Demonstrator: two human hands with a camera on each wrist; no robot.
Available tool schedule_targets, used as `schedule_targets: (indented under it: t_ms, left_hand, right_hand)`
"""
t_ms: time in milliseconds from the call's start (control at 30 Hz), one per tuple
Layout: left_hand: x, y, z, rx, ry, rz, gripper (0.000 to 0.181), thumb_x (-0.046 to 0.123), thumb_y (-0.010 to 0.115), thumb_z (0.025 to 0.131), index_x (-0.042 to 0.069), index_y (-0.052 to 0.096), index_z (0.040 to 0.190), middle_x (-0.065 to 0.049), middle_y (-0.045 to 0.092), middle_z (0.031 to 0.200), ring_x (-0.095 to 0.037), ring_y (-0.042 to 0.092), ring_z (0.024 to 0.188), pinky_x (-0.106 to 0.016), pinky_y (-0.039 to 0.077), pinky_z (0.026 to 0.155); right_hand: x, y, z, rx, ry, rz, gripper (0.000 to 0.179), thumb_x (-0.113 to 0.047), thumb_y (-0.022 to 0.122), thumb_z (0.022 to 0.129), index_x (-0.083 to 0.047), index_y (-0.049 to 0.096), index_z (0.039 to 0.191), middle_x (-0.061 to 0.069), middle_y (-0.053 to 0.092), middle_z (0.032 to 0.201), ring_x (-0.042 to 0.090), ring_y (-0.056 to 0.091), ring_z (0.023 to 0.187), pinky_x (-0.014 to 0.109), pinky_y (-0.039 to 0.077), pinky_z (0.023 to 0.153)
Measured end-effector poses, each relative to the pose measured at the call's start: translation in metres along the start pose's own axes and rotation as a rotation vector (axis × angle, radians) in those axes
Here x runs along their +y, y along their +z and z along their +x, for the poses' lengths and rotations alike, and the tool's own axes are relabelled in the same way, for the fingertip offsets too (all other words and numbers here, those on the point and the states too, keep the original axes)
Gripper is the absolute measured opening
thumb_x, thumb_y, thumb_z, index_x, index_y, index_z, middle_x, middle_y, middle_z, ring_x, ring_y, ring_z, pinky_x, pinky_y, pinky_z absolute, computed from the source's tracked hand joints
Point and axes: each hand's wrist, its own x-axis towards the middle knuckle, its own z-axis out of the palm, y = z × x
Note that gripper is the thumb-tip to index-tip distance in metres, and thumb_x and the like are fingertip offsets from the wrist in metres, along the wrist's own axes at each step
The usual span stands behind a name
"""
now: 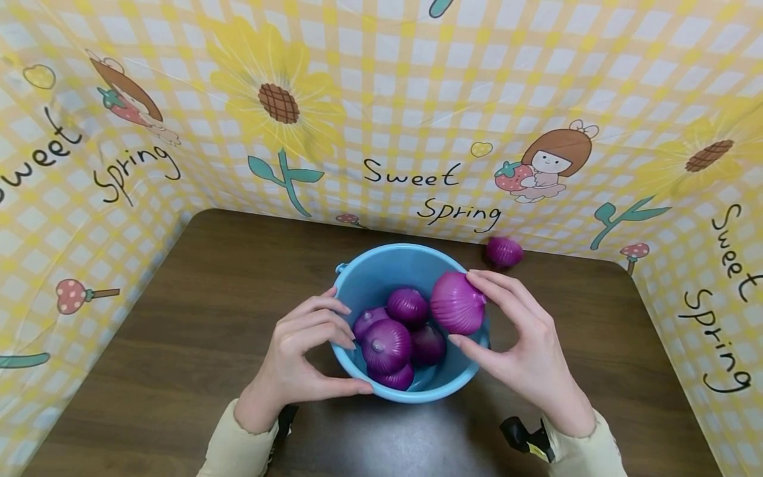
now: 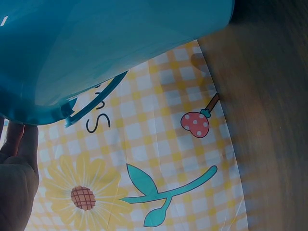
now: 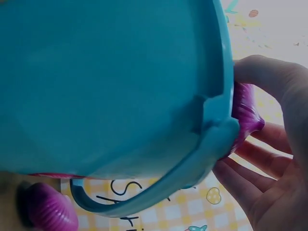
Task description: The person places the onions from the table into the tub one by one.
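A blue bucket (image 1: pixel 411 397) stands on the table with several purple onions (image 1: pixel 387 346) in it. My left hand (image 1: pixel 303 354) holds the bucket's left side, its fingers over the rim and its thumb along the front edge. Between thumb and fingers, my right hand (image 1: pixel 524 351) pinches a purple onion (image 1: pixel 457 303) at the right part of the bucket's mouth. In the right wrist view that onion (image 3: pixel 246 113) shows partly behind the rim. The left wrist view has the bucket's outer wall (image 2: pixel 120 43) and some fingers of the left hand (image 2: pixel 19 178).
Another purple onion (image 1: pixel 504 252) lies on the brown wooden table (image 1: pixel 197 318) behind the bucket, near the back edge. The bucket's handle (image 3: pixel 144 199) hangs down at the far side. Checked yellow cloth (image 1: pixel 381 132) with flowers walls in the back and both sides.
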Motion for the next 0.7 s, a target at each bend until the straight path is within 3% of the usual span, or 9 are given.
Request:
schedule_targets:
  t_ms: [200,400,700]
  left_hand:
    - [0.0004,-0.0002,0.0002,-0.001,-0.004,0.000,0.047,0.050,0.093,0.069,0.012,0.068,0.079,-0.001,0.069,0.082,-0.029,0.063,0.093,-0.056,0.044,0.108]
    - [0.0000,-0.0002,0.0003,-0.001,0.001,-0.002,0.047,0.050,0.094,0.069,0.012,0.068,0.079,-0.002,0.069,0.081,-0.029,0.063,0.093,-0.057,0.044,0.108]
    - [0.0000,-0.0001,0.0000,0.003,0.010,-0.004,0.047,0.049,0.094,0.068,0.012,0.068,0.078,-0.002,0.068,0.081,-0.029,0.063,0.093,-0.056,0.044,0.108]
  right_hand:
    - [-0.0012,0.0022,-0.0035,-0.030,0.030,0.012,0.063,-0.025,0.089,0.081,0.004,0.064,0.130,0.019,0.061,0.129,0.030,0.060,0.117,0.021,0.048,0.101]
    - [-0.0009,0.0050,-0.0053,-0.040,0.025,0.019,0.063,-0.029,0.088,0.083,0.004,0.063,0.131,0.019,0.061,0.128,0.030,0.061,0.116,0.021,0.048,0.101]
    - [-0.0012,0.0076,-0.0077,-0.050,0.030,0.023,0.066,-0.014,0.092,0.074,0.003,0.063,0.131,0.018,0.061,0.129,0.030,0.061,0.117,0.021,0.048,0.101]
